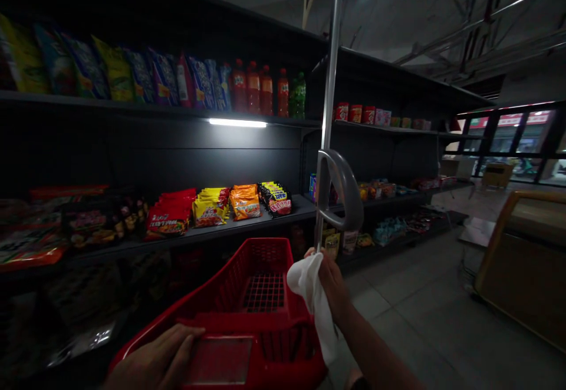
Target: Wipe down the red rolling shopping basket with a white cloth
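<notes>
Left hand (154, 357) lies open, its fingers flat and together, on the near edge of one red plastic shopping basket (230, 287), which sits low in front of the person. Right hand (331, 281) is closed around one white cloth (312, 301), whose free end hangs down past the wrist. That hand sits just beside the lower end of one upright metal pole (332, 54), which carries one looped grey handle (349, 189) just above the hand. Left of the basket runs a dark store shelf unit (190, 237). On its lower shelf, four groups of snack packets (245, 201) stand side by side in red, yellow, orange and dark wrappers. Higher up, past a row of large colorful snack bags, stand four orange-red bottles (253, 88) and one green bottle (298, 96). Farther along, three red cans (355, 113) stand on the top shelf, next to one pink box. One lit strip lamp (237, 122) glows beneath the top shelf. Grey floor tiles (420, 319) spread to the right, towards windows (517, 136) at the far end.
</notes>
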Action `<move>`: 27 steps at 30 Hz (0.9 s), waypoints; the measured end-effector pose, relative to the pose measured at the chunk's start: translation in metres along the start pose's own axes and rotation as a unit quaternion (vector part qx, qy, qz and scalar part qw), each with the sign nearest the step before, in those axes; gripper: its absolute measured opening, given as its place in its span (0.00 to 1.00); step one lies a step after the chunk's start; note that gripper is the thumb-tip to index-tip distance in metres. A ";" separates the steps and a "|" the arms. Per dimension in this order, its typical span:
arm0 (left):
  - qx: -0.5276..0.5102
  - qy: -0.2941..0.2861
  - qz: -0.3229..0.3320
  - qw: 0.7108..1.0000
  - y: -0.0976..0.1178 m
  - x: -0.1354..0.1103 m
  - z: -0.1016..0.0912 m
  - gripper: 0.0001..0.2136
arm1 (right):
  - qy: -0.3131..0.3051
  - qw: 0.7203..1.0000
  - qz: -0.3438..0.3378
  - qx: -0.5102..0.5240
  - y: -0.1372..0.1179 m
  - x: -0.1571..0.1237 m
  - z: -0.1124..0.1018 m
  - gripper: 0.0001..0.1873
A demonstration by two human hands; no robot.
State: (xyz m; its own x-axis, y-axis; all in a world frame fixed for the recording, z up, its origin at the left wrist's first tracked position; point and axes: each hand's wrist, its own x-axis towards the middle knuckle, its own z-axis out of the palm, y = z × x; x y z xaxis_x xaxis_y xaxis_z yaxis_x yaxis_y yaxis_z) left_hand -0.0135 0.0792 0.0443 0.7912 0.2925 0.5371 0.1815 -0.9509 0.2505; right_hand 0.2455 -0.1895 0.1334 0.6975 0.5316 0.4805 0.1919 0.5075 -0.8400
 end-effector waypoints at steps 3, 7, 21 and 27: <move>0.002 -0.003 0.004 1.000 0.007 0.002 -0.007 0.16 | 0.000 0.999 0.015 -0.028 -0.015 0.002 0.004 0.23; 0.011 -0.001 0.000 1.000 0.019 0.004 -0.010 0.18 | 0.059 0.998 -0.022 -0.032 -0.037 0.019 0.014 0.25; 0.005 -0.002 -0.010 1.000 0.011 0.009 -0.015 0.20 | 0.078 0.992 0.030 -0.096 0.009 -0.017 0.011 0.27; -0.012 0.013 -0.029 0.999 0.016 0.014 -0.020 0.21 | 0.042 0.981 0.001 -0.189 0.036 -0.034 0.004 0.40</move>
State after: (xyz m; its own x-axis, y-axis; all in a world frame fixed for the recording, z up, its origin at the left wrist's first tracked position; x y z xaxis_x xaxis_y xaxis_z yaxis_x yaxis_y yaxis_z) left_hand -0.0113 0.0700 0.0721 0.7641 0.3505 0.5415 0.2125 -0.9294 0.3018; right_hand 0.2262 -0.1864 0.0875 0.7493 0.4669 0.4696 0.4215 0.2107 -0.8820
